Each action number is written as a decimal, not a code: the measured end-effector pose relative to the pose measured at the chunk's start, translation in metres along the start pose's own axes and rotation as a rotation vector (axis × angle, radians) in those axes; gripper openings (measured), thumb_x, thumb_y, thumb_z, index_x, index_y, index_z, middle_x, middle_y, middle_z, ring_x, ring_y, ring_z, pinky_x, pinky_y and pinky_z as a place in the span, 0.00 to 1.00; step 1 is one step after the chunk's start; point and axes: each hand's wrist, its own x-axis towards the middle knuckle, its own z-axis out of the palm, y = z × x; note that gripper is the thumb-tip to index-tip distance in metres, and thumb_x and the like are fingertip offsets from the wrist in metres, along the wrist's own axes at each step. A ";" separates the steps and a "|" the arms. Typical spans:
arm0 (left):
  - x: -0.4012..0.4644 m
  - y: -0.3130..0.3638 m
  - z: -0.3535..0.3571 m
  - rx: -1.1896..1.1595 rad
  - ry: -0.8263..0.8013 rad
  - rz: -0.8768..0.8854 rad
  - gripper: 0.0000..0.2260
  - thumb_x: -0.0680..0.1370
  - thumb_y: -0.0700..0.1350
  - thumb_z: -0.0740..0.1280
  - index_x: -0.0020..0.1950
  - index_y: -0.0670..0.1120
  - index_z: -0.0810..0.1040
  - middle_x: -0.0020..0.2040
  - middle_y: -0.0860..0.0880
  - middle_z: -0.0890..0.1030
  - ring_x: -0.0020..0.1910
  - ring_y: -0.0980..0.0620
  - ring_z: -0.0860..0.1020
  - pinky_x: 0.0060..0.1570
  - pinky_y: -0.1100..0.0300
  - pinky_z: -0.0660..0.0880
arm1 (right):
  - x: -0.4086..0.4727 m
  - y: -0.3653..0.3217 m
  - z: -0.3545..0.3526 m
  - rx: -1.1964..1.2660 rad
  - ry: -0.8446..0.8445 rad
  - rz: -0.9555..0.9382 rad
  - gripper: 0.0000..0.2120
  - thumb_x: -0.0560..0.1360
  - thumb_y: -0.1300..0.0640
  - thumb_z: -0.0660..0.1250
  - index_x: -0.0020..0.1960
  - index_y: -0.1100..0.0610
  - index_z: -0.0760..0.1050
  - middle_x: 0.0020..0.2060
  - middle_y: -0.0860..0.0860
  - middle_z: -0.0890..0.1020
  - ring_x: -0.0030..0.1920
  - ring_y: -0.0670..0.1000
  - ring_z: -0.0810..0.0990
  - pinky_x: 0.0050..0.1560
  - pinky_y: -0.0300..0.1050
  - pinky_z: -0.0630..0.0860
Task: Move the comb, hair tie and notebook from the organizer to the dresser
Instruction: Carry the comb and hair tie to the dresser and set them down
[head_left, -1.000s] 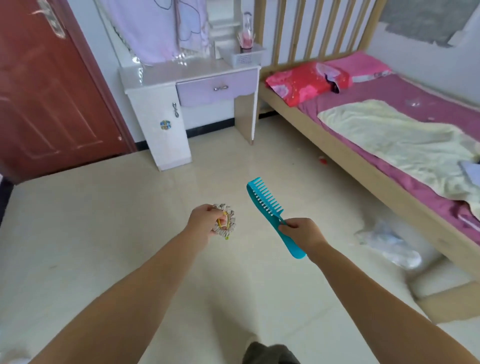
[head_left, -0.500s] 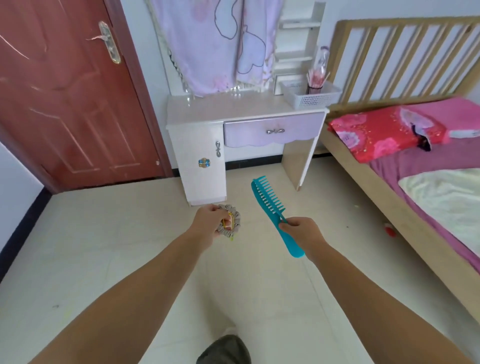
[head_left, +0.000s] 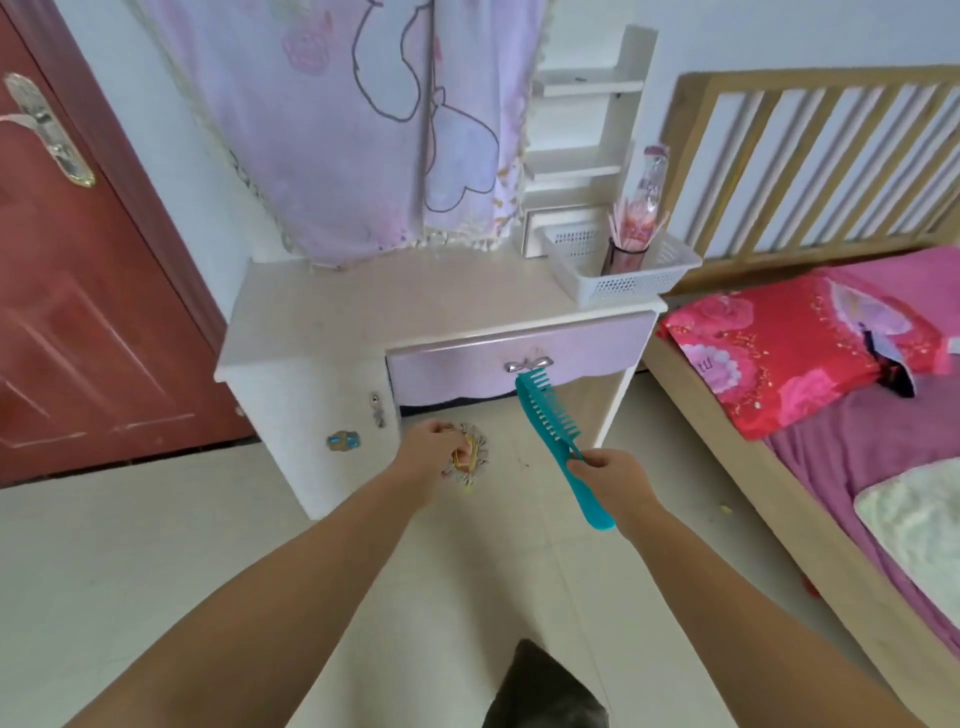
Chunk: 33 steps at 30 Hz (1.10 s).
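You were mid-carry: your right hand (head_left: 605, 470) clamped the comb (head_left: 553, 434), your left hand (head_left: 431, 451) pinched the hair tie (head_left: 470, 457) (notebook unseen). Next, both probably needed setting on the counter (head_left: 395, 306).

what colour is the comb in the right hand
The comb is teal (blue-green) all over, held by its handle in the right hand; head view, the only one.

Both bare forearms reach forward, the left hand (head_left: 428, 454) closed in a pinch, the right hand (head_left: 610, 475) fisted.
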 end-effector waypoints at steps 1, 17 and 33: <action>0.024 0.012 0.006 0.019 0.016 -0.003 0.09 0.70 0.32 0.62 0.33 0.44 0.70 0.31 0.40 0.74 0.30 0.46 0.70 0.34 0.58 0.67 | 0.028 -0.007 -0.002 -0.006 -0.010 -0.006 0.09 0.72 0.55 0.66 0.47 0.59 0.82 0.40 0.60 0.82 0.36 0.53 0.75 0.37 0.44 0.68; 0.376 0.145 0.045 -0.045 0.045 -0.168 0.10 0.69 0.28 0.60 0.34 0.41 0.71 0.26 0.44 0.75 0.18 0.57 0.74 0.19 0.68 0.70 | 0.390 -0.129 0.052 -0.061 -0.068 0.071 0.08 0.73 0.59 0.63 0.42 0.58 0.80 0.32 0.53 0.77 0.32 0.52 0.73 0.29 0.40 0.65; 0.496 0.135 0.049 0.178 0.070 -0.250 0.04 0.71 0.40 0.66 0.43 0.46 0.72 0.41 0.47 0.76 0.36 0.52 0.73 0.34 0.61 0.67 | 0.480 -0.150 0.089 -0.166 0.044 0.163 0.10 0.75 0.59 0.61 0.47 0.58 0.81 0.30 0.52 0.76 0.25 0.46 0.69 0.22 0.32 0.65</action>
